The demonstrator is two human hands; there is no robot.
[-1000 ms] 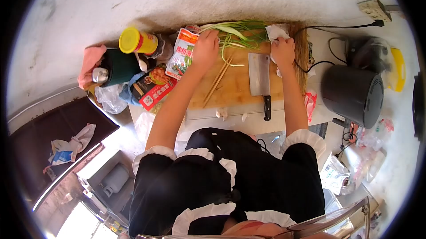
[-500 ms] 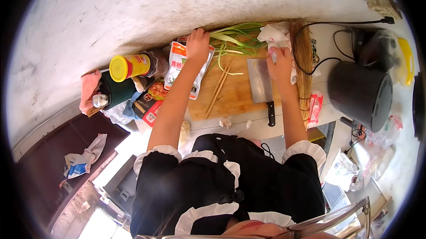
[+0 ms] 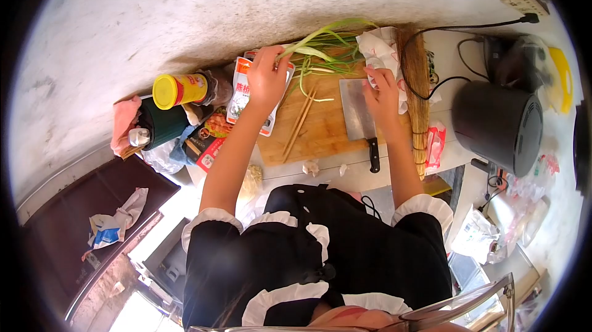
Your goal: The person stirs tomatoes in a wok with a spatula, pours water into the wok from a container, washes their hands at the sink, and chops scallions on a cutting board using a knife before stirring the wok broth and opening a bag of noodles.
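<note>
My left hand (image 3: 267, 82) is closed around the white end of a green scallion (image 3: 313, 41), whose leaves arch up and to the right. More scallions (image 3: 338, 57) lie beneath it along the back of the wooden cutting board (image 3: 336, 119). At the right, my right hand (image 3: 383, 100) hovers over the cleaver (image 3: 357, 110), its thumb and forefinger apart beside a crumpled white plastic bag (image 3: 380, 48). The cleaver lies flat with its black handle toward me. A pair of wooden chopsticks (image 3: 300, 123) rests left of it. Below my left hand is a white and orange food pouch (image 3: 239, 92).
A straw broom head (image 3: 419, 110) stands along the board's right side, with a black cable looping over it. Farther right is a black cylindrical appliance (image 3: 496, 125). A yellow-lidded can (image 3: 179, 90) and a dark green container (image 3: 165, 123) stand at the left by the wall.
My left hand has lifted the scallion, and its leaves now rise higher against the wall. My right hand has shifted slightly left, off the plastic bag's middle toward its edge.
</note>
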